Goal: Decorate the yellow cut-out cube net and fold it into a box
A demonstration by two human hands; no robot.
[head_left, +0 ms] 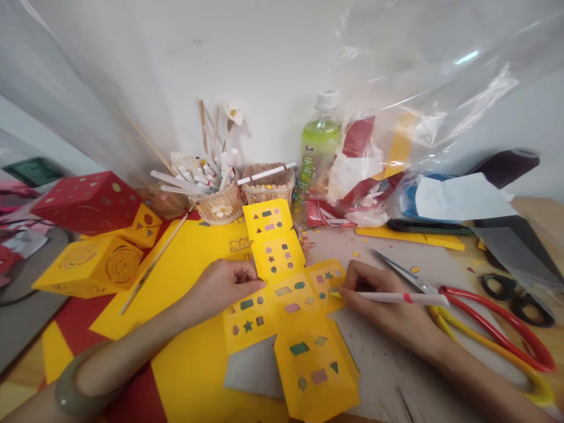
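An unfolded yellow paper box (288, 292) lies in a cross shape, its panels pierced with small stars, triangles, circles and other shapes. Curled fingers of my left hand (229, 291) press together on the paper at the inner corner left of its middle. My right hand (374, 299) is closed around a slim white pen (403, 298) with a red band. The pen's tip touches or hovers just above the right panel; I cannot tell which. Under the left side of the box lies a large yellow sheet (176, 276).
Red-handled scissors (493, 317) and black-handled scissors (515, 294) lie right. Finished red (88, 202) and yellow (88, 267) paper boxes stand left. Behind are a basket of pens (215, 202), a green drink bottle (319, 147) and plastic bags with scraps (361, 188).
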